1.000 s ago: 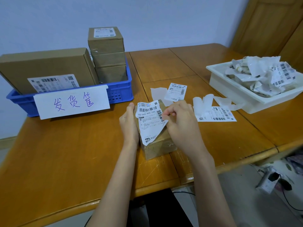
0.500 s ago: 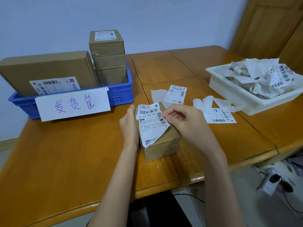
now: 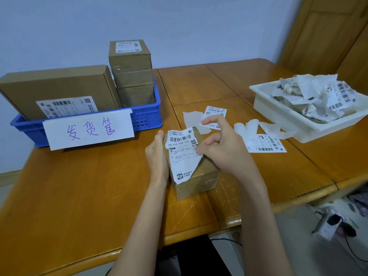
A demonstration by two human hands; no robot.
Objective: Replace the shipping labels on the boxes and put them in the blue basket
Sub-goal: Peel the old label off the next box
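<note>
A small cardboard box [image 3: 196,176] stands on the table [image 3: 79,192] close to its near edge, about at the middle. A torn shipping label [image 3: 182,154] lies on the top of this box, and its right side is partly peeled and ragged. The left hand [image 3: 157,154] holds the left side of the box, with the grip curled around it and the thumb up at the far corner. The right hand [image 3: 223,148] rests over the right part of the box, its grip clamped on the torn right edge of the label, while the index finger is lifted and bent above.

The blue basket [image 3: 143,118] stands at the far left corner of the table, with a white paper sign [image 3: 89,129] on its front wall. Inside it are one wide box [image 3: 57,88] and a stack of three small boxes [image 3: 132,72].

Behind the hands, two fresh labels [image 3: 215,114] [image 3: 264,143] and some backing paper strips [image 3: 251,127] lie on the table. At the right edge stands a white tray [image 3: 278,110] full of crumpled old labels [image 3: 318,96].
</note>
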